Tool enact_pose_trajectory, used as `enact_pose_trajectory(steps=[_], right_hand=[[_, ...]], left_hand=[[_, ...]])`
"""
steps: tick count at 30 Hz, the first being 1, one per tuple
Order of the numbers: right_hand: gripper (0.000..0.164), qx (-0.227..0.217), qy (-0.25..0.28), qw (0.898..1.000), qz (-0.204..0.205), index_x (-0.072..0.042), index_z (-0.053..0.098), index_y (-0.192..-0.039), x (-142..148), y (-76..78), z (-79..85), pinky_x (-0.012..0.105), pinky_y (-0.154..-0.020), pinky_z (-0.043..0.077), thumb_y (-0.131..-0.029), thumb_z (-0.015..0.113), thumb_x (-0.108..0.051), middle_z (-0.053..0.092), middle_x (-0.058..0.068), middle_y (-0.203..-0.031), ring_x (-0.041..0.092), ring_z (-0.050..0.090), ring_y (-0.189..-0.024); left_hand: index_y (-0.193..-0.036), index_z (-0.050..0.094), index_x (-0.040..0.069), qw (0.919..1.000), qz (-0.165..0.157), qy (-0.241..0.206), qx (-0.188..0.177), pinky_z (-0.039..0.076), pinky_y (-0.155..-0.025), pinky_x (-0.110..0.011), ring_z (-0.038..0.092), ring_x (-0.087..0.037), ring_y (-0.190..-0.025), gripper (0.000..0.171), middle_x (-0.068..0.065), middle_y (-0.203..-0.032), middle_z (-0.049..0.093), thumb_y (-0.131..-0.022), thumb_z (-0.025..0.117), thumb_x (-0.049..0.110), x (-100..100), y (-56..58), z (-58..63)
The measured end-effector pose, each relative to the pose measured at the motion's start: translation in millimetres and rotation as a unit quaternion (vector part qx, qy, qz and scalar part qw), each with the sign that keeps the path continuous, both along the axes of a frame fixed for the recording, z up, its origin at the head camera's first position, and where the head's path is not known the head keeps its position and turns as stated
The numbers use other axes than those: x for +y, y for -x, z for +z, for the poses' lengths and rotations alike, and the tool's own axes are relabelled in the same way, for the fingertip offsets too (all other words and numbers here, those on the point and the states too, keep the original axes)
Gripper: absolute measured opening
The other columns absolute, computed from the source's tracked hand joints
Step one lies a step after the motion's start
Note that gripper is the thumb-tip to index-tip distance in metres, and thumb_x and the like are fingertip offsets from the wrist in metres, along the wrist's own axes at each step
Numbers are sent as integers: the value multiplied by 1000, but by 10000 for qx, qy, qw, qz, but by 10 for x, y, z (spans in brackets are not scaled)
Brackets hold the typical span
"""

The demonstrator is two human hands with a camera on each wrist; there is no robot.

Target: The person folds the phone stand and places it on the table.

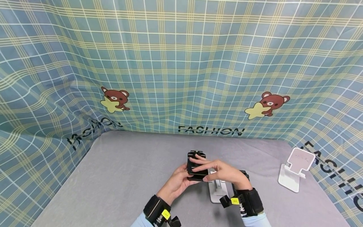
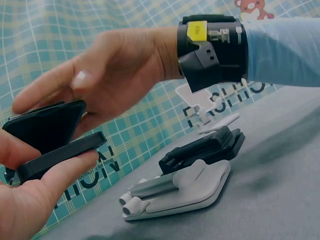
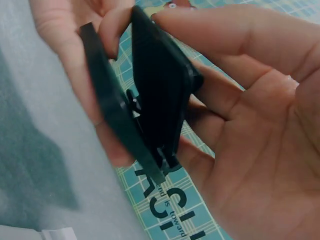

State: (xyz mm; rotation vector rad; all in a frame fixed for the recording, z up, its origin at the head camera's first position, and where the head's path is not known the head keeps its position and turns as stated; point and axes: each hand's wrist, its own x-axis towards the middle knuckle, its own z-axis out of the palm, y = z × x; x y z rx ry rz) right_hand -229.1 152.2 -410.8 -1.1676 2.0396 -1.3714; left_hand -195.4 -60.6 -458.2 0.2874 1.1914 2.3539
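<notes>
A black folding phone stand [image 1: 202, 173] is held between both hands above the table, its two plates partly unfolded in a narrow V, as the right wrist view shows. My left hand [image 1: 178, 182] grips the base plate [image 2: 65, 154], thumb on one face and fingers on the other. Across the upper plate [image 3: 162, 80] lie the fingers of my right hand [image 1: 224, 171], with the thumb at its edge. Beneath the right hand, a folded white phone stand [image 2: 175, 192] rests on the table. Beside that lies another folded black stand [image 2: 202, 149], mostly covered by the right wrist in the head view.
An unfolded white phone stand [image 1: 302, 160] stands at the right side of the grey-covered table [image 1: 127, 176]. A plaid curtain [image 1: 181, 78] with printed bears closes off the back and both sides.
</notes>
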Motion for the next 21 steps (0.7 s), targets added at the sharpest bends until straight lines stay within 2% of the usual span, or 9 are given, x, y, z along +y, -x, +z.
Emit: enact_pose_trajectory(steps=[4,6,8,11,13,15,17,21], right_hand=[[38,-363,546,9977,-197,-6,61,-126,14,-24,44,65,-112,10,-88,62,-10,39,8,-150,28,18,-145],[36,-466,861,9939,-503,-3,61,-125,20,-32,59,66,-111,10,-89,60,-9,40,10,-149,30,21,-144],[40,-490,1070,9880,-996,-4,57,-130,22,-37,63,67,-110,11,-90,60,-10,39,10,-149,33,22,-143],[55,-958,958,9715,-1947,-12,43,-142,21,-31,51,66,-110,16,-90,61,-16,32,11,-153,36,23,-142],[66,-1514,822,9569,-2336,-15,29,-149,14,-17,21,62,-108,28,-91,60,-20,24,16,-155,41,24,-140],[73,-2156,697,9440,-2397,-13,15,-153,9,0,-21,57,-101,41,-94,57,-24,19,24,-154,44,28,-137],[75,-2641,673,9355,-2250,-9,6,-153,-1,17,-64,50,-88,52,-96,52,-24,20,30,-151,43,40,-130],[73,-3059,843,9281,-1947,-5,2,-152,-14,40,-124,43,-75,58,-98,48,-22,27,34,-146,30,58,-113]], left_hand=[[-148,21,0,10000,-54,-5,-28,41,-103,-47,48,-31,-127,59,-26,-145,37,-92,39,-6,-2,-1,-7],[-148,21,0,10000,-73,3,28,41,-104,-47,49,-31,-126,59,-25,-145,38,-92,39,-6,-3,1,-7],[-148,21,1,9999,-76,26,96,41,-104,-47,51,-30,-125,59,-25,-144,39,-92,39,-6,-6,5,-7],[-148,22,1,9999,-60,25,134,40,-104,-48,51,-29,-124,59,-25,-143,40,-92,39,-6,-11,8,-4],[-148,22,1,9999,-42,13,130,40,-104,-49,51,-29,-125,59,-25,-144,40,-92,40,-6,-11,8,-3],[-148,22,1,9999,-36,-6,110,40,-104,-49,50,-29,-125,59,-25,-144,39,-92,40,-6,-9,5,-1],[-148,21,1,9999,-22,5,99,41,-103,-48,51,-29,-125,59,-25,-144,39,-92,40,-5,-7,1,-1],[-148,21,0,9999,46,64,138,43,-102,-46,53,-27,-122,57,-25,-143,40,-94,40,-4,-4,0,0]])
